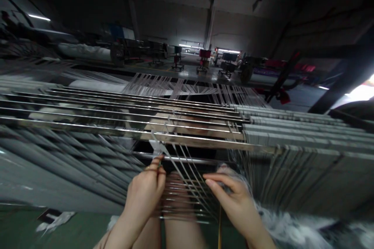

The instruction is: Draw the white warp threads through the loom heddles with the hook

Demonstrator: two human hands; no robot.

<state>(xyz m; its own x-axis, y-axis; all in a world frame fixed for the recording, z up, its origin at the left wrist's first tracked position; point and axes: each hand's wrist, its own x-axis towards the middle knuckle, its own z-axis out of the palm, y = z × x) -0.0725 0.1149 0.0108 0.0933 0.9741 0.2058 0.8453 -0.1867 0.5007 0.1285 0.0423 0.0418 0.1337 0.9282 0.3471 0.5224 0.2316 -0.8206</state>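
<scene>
My left hand (146, 186) is closed in a pinch in front of the loom, its fingertips beside a white tag-like piece (157, 147). What lies between those fingers is too small to make out; a bit of green shows there. Slanting heddle wires (182, 163) run down between my two hands. My right hand (235, 200) is to the right of these wires, thumb and forefinger nearly together and the other fingers curled. A thin brass-coloured rod (219, 227) extends down from below it; whether the hand grips the rod is hidden.
Long metal heddle bars (117, 128) cross in front of me. Dense grey heddles (306, 167) hang at the right, with more (73, 171) at the left. Loose white thread (289, 225) lies low right. Scraps (54, 220) are on the green floor. Other machines stand behind.
</scene>
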